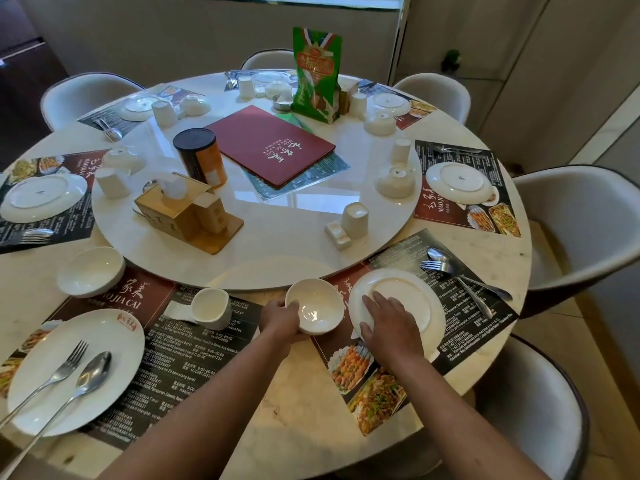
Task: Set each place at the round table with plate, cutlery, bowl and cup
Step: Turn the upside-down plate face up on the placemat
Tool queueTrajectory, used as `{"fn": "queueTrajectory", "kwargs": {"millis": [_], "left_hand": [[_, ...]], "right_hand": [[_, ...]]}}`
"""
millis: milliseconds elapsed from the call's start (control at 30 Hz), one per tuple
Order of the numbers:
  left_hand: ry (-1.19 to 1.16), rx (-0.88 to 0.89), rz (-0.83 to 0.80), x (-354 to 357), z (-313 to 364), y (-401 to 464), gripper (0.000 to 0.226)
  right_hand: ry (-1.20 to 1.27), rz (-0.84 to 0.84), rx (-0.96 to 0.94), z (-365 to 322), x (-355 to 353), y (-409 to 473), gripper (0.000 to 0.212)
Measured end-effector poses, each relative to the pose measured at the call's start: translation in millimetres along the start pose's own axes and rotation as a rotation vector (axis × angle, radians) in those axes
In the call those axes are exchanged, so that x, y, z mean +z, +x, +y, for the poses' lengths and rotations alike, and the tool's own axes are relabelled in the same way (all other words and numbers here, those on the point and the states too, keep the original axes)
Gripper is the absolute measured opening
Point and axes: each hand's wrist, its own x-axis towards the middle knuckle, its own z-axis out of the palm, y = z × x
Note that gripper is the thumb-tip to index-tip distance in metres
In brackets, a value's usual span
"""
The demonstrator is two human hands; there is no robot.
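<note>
My left hand (281, 315) grips the near rim of a white bowl (317, 306), held upright at the table's front edge. My right hand (389, 322) lies flat on an upside-down white plate (398, 292) that rests on the dark placemat (460, 327) to the right. A fork and spoon (460, 275) lie on that mat beyond the plate. The place at the left has a plate (104, 348) with fork and spoon (69, 375) on it, a bowl (90, 271) and a white cup (211, 308).
A round turntable (277, 244) fills the middle, carrying a red menu (270, 145), a wooden tissue holder (180, 213), a dark canister (201, 157), a green card stand (317, 76), upturned cups and bowls. Set places ring the far side. White chairs (581, 223) surround the table.
</note>
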Motion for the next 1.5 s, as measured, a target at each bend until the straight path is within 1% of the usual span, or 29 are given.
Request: {"fn": "queueTrajectory", "kwargs": {"millis": [300,467,900,1000,1067,1133,1200,1300,1367,1500], "left_hand": [[0.132,0.065,0.107,2.7,-4.0,6.6,0.034],[0.156,0.092,0.130,5.2,-5.7,4.9,0.038],[0.063,0.073,0.132,4.4,-1.7,-7.0,0.040],[0.126,0.100,0.180,1.3,-4.8,-14.8,0.045],[0.298,0.212,0.236,-2.7,-8.8,-23.1,0.046],[0.506,0.401,0.275,-5.9,-13.1,-33.5,0.049],[0.653,0.582,0.271,-8.5,-17.1,-46.3,0.054],[0.867,0.775,0.238,-7.8,-25.4,-59.7,0.059],[0.976,0.888,0.197,-3.5,-33.3,-66.8,0.060],[1.064,1.074,0.100,11.1,-53.2,-83.9,0.058]], "right_hand": [[-0.008,0.040,-0.003,-1.1,4.6,-2.6,0.060],[-0.017,0.045,-0.006,-0.9,6.8,-2.4,0.060],[-0.028,0.051,-0.043,5.5,7.0,-2.9,0.060],[-0.031,0.041,-0.048,5.6,7.0,-3.5,0.061],[-0.026,0.036,-0.048,5.4,6.4,-4.6,0.062],[-0.022,0.029,-0.029,6.4,4.2,-7.2,0.065],[-0.024,0.033,0.001,8.3,2.4,-12.9,0.066],[-0.030,0.039,0.032,12.1,-0.3,-24.7,0.066],[-0.038,0.035,0.051,16.9,-1.0,-33.7,0.067],[-0.021,0.037,0.109,28.6,-1.9,-52.9,0.067]]}}
